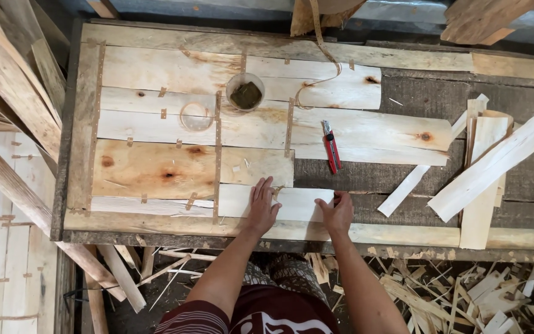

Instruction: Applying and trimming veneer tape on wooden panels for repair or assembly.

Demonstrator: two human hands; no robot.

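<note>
Both forearms reach up from the frame's bottom edge; the left hand [261, 207] lies flat, fingers spread, on a pale veneer strip [295, 204], and the right hand [336, 211] presses its other end, fingers curled at the edge; neither closes around it. Thin, light and likely brittle, the strip seems best held by its long edges; beyond the fingertips lie a red cutter [330, 146] and a glue cup [245, 93].
</note>
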